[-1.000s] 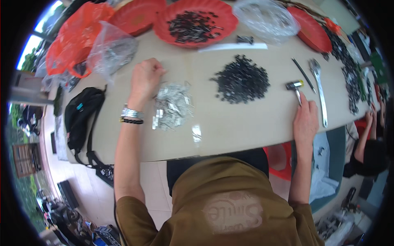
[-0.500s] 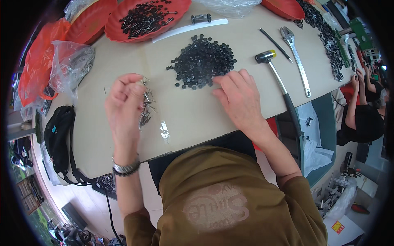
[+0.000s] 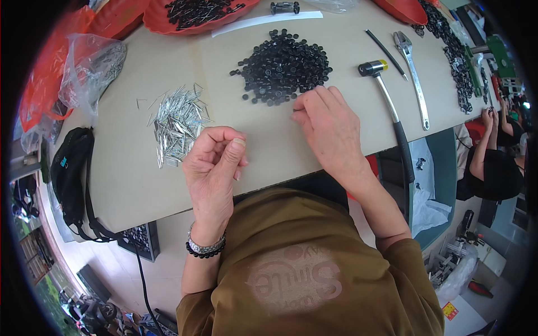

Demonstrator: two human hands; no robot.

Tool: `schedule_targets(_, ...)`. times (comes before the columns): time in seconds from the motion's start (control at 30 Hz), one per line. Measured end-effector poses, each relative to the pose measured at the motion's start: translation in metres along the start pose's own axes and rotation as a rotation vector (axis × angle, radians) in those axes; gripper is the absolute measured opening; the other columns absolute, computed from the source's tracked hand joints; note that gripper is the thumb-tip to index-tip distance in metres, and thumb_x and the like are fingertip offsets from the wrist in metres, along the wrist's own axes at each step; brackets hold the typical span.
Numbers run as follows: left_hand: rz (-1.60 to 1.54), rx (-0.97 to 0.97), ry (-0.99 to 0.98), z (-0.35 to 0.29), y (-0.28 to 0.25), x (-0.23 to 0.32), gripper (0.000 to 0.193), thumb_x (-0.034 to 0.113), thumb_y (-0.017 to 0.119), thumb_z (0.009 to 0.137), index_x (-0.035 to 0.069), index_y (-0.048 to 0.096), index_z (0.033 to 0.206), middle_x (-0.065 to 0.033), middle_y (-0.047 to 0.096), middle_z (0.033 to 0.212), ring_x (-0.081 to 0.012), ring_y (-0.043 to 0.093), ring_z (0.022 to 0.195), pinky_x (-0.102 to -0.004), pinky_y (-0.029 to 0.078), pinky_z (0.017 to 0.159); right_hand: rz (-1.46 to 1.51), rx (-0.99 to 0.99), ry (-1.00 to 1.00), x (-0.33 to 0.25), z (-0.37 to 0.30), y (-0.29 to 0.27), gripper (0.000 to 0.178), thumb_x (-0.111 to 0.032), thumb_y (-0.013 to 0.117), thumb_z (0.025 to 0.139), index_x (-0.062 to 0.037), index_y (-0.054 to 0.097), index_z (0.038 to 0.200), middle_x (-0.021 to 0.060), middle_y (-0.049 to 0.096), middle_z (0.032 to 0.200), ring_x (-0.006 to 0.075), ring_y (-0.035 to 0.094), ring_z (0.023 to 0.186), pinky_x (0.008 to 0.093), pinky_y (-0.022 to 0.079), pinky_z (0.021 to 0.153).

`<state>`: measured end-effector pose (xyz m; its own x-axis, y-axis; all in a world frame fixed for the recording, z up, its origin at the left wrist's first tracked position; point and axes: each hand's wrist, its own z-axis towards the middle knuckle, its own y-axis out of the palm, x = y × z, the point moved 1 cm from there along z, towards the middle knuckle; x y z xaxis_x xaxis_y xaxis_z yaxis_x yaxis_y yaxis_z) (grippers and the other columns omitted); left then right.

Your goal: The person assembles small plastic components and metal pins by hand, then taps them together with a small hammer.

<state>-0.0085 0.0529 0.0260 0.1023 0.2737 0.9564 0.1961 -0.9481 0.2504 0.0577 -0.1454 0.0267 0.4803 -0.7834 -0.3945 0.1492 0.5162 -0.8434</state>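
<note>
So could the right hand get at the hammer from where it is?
Probably yes: the hammer lies close by, to the right of the right hand, and nothing visible stands between them.

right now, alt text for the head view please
A person's curled left hand is beside a pile of silver pins; the right hand is beside a heap of small black caps, a hammer and wrench further right.

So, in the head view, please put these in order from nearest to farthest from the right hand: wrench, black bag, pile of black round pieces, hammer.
1. Pile of black round pieces: just beyond the right hand.
2. Hammer: to the hand's right.
3. Wrench: right of the hammer.
4. Black bag: far left.
</note>
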Motion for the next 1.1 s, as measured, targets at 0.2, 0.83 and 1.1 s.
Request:
schedule_targets(0.2,0.065,-0.017,0.072,-0.001,0.002,-0.001,0.009,0.010,0.071,0.099,0.003,0.066,0.102,-0.0002,0.066,0.087,-0.0032,0.053,0.066,-0.0177,0.039,0.056,-0.054,-0.029,0.017,0.002,0.004,0.003,0.010,-0.009,0.070,0.085,-0.0066,0.061,0.089,0.0075,0.059,0.089,0.0281,0.062,0.089,0.0424,0.055,0.068)
schedule_targets(0.83,0.735,-0.003,0.450,0.021,0.028,-0.023,0.009,-0.003,0.079,0.084,0.001,0.077,0.092,0.0010,0.060,0.084,-0.0066,0.049,0.073,-0.0207,0.040,0.063,0.485,0.246,0.347,0.038,-0.025,-0.038,0.016,0.001,0.069,0.091,-0.0048,0.078,0.102,0.0036,0.060,0.089,0.0121,0.057,0.075,0.0244,0.045,0.068)
schedule_targets(1.1,0.795,0.008,0.493,0.022,0.031,-0.023,0.010,-0.003,0.079,0.083,0.001,0.076,0.090,0.0012,0.057,0.078,-0.0078,0.045,0.071,-0.0228,0.036,0.060,0.463,0.358,0.352,0.062,-0.035,-0.063,0.015,0.002,0.067,0.094,-0.0026,0.078,0.103,0.0009,0.058,0.092,0.0077,0.055,0.078,0.0217,0.044,0.069)
